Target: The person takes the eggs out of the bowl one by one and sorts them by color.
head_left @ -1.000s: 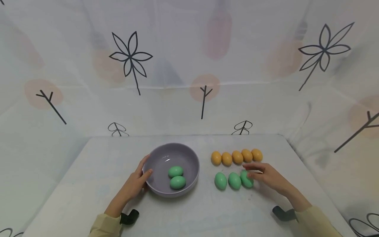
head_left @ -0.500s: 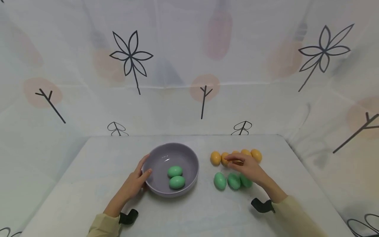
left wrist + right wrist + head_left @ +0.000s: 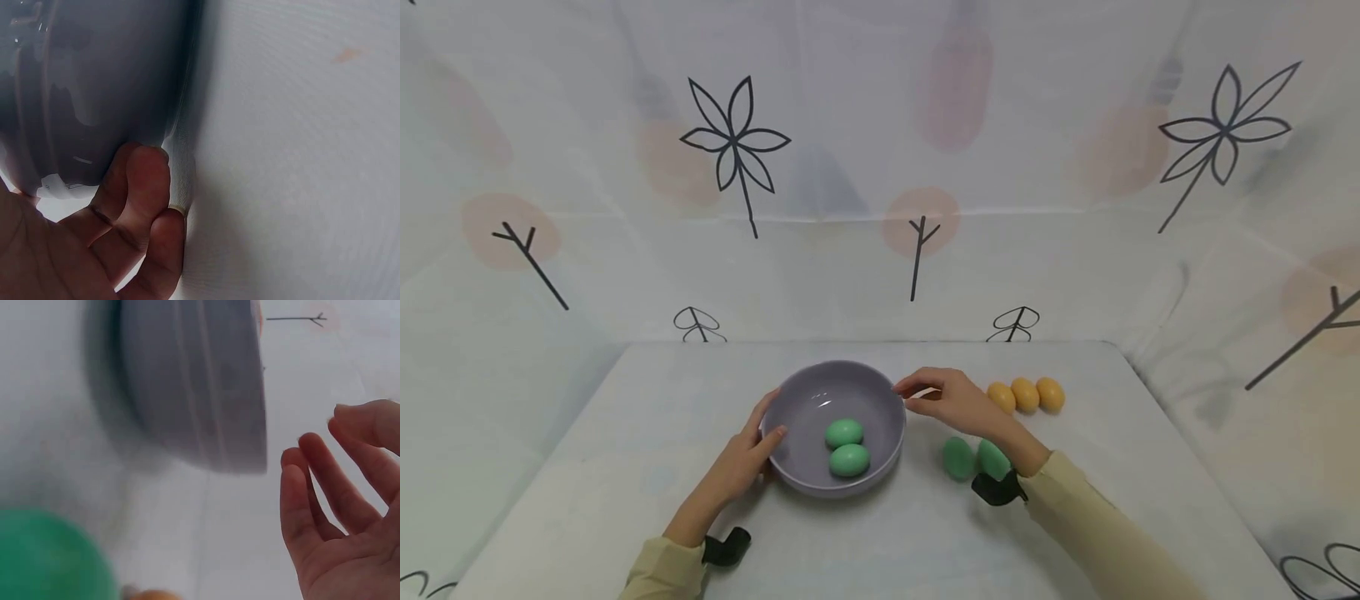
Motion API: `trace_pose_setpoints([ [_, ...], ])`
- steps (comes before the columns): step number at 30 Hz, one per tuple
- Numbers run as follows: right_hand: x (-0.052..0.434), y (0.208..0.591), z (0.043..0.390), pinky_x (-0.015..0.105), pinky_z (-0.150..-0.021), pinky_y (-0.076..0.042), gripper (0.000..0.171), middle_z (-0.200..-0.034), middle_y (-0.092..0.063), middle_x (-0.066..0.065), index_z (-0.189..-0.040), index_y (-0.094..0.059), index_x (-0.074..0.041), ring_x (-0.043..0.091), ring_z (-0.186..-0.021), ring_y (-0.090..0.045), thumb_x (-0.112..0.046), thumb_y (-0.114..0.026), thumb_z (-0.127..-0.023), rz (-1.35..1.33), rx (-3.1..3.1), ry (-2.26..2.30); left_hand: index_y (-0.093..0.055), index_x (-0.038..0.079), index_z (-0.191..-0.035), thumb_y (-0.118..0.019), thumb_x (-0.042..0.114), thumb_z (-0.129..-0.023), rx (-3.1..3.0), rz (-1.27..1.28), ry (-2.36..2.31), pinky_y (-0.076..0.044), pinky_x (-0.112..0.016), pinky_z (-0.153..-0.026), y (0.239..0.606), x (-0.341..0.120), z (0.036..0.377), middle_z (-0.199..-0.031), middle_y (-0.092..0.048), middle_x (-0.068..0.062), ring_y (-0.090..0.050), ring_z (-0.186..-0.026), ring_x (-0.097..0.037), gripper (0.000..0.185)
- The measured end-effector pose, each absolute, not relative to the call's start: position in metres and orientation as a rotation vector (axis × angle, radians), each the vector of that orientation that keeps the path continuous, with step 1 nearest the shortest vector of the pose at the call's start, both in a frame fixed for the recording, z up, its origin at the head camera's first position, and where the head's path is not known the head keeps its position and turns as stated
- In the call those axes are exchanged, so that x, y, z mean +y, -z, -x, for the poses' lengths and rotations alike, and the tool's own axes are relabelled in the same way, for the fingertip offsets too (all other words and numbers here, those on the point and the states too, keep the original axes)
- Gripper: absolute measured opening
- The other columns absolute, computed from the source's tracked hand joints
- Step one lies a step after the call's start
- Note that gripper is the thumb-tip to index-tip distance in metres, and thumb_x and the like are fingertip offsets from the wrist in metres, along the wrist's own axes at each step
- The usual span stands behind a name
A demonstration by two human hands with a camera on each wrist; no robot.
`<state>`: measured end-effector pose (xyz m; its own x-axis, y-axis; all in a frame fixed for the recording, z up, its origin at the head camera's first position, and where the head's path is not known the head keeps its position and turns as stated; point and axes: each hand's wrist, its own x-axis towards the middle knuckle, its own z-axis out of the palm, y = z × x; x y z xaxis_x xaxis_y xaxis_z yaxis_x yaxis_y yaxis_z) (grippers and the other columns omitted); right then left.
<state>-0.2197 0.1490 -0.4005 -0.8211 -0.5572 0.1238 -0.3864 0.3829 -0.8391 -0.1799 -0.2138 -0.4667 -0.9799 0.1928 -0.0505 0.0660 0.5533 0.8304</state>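
Observation:
A grey-purple bowl (image 3: pixel 797 400) stands near the middle of the table, with two green eggs (image 3: pixel 850 460) lying inside it. My left hand (image 3: pixel 739 467) holds the bowl's left side, thumb over the rim and fingers against the outer wall. My right hand (image 3: pixel 951 400) hovers at the bowl's right rim. In the right wrist view, nothing lies between its loosely bent fingers (image 3: pixel 325 481), and they point toward the bowl's edge (image 3: pixel 259 425).
Right of the bowl, two green eggs (image 3: pixel 958 458) show beside my right forearm. Behind them is a row of yellow-orange eggs (image 3: pixel 1026 395), partly covered by my right hand. A cloth (image 3: pixel 917 167) with printed flowers encloses the white table (image 3: pixel 850 550).
My right hand has moved left from the rightmost green egg, passing over the yellow-orange eggs to the bowl's rim. My left hand and the bowl have stayed in place.

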Motion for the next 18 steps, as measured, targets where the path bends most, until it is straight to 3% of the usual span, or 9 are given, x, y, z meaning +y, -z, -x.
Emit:
trace_pose_setpoints([
  [11, 0.081, 0.378, 0.249, 0.03, -0.094, -0.047, 0.03, -0.121, -0.067, 0.012, -0.125, -0.067, -0.003, 0.014, -0.108, -0.062, -0.013, -0.065, -0.097, 1.119, 2.286, 1.127, -0.019, 0.039, -0.157, -0.049, 0.046, -0.103, 2.639, -0.208, -1.411, -0.042, -0.036, -0.063, 0.465, -0.214, 0.181, -0.077, -0.058, -0.009, -0.055, -0.063, -0.022, 0.062],
  [18, 0.046, 0.379, 0.265, 0.028, -0.092, -0.046, 0.031, -0.116, -0.07, 0.0, -0.127, -0.069, -0.01, 0.007, -0.106, -0.062, -0.021, -0.065, -0.098, 1.118, 2.266, 0.971, -0.017, 0.038, -0.158, -0.049, 0.045, -0.104, 2.618, -0.227, -1.404, -0.043, -0.035, -0.063, 0.466, -0.214, 0.181, -0.074, -0.057, -0.009, -0.055, -0.063, -0.021, 0.063],
])
